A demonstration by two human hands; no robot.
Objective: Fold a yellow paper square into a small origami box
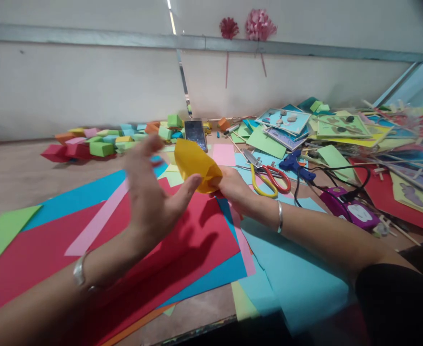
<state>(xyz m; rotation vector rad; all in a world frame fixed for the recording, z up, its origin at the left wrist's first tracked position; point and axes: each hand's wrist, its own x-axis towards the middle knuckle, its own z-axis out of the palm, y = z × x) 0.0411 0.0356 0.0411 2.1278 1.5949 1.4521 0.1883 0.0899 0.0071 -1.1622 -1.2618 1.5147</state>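
Note:
A folded piece of yellow paper (193,161) is held up above the red sheets, gripped at its lower right by my right hand (233,190). My left hand (153,192) is raised just left of it, slightly blurred, with thumb and fingers spread. The left thumb tip overlaps the lower edge of the yellow paper; whether it touches cannot be told. Below both hands lie large red paper sheets (204,240) on top of blue ones (211,278). A pink paper strip (96,226) rests across the red sheet beside my left wrist.
Several coloured paper cubes (101,146) line the wall at left. A phone (195,134) leans at the back. Right of my right hand are scissors (265,180), a blue glue gun (297,166), a purple power block (353,206) with black cords, and stacked cards (283,120).

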